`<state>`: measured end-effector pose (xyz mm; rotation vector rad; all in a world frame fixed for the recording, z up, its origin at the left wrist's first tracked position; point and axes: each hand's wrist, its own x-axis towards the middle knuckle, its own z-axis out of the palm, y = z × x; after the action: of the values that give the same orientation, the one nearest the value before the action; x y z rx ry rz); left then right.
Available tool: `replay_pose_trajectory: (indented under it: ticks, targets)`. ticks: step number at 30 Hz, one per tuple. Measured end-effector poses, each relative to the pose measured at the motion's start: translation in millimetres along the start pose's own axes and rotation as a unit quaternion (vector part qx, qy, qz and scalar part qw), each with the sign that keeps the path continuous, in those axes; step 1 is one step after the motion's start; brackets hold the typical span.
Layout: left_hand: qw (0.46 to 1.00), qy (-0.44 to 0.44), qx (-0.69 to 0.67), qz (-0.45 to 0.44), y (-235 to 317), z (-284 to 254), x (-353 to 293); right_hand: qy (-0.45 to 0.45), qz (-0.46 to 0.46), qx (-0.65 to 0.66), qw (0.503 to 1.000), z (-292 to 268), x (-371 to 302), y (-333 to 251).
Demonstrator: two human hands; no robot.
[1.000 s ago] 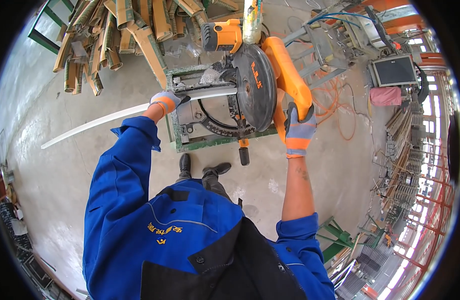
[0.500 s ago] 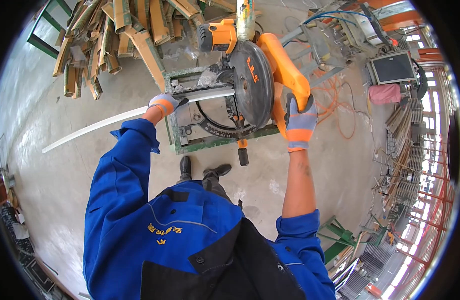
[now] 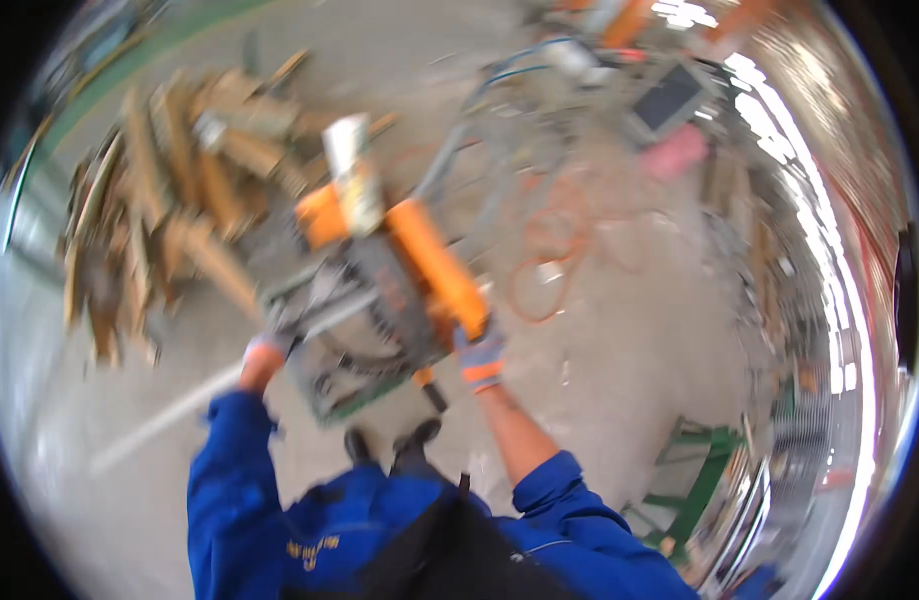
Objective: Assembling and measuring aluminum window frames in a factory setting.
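Note:
The whole picture is smeared by motion. My left hand (image 3: 267, 352), in a grey and orange work glove, is closed on a long white strip (image 3: 184, 410). The strip crosses the bed of an orange and black miter saw (image 3: 427, 262) and runs out over the floor at the lower left. My right hand (image 3: 481, 355), gloved alike, grips the saw's orange handle (image 3: 464, 305). A dark round blade guard (image 3: 391, 290) stands between my hands and hides the blade. Beneath the saw is a green-edged metal stand (image 3: 344, 408).
A heap of brown cardboard-like lengths (image 3: 219, 255) lies at the far left. An orange hose or cable (image 3: 554, 275) coils on the floor at the right. A green metal frame (image 3: 694, 485) stands at the near right. A screen (image 3: 667, 100) and pink cloth (image 3: 676, 152) are farther back.
My view has swung, so the saw and both hands appear lower and farther left, and the saw looks turned. Both hands keep their holds on the strip and the handle.

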<state>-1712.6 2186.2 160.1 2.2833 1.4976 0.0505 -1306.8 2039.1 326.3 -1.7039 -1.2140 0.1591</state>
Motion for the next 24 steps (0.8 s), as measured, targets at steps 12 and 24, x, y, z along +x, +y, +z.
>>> replay_pose_trajectory:
  ticks: [12, 24]
  targets:
    - [0.946, -0.097, -0.044, -0.305, -71, -3, -2, -0.136, -0.064, -0.105, 0.983, 68, 148, -188]
    - [0.991, 0.023, 0.117, -0.067, 6, 6, -107, -0.047, -0.076, 0.043, 0.995, -14, 185, -175]
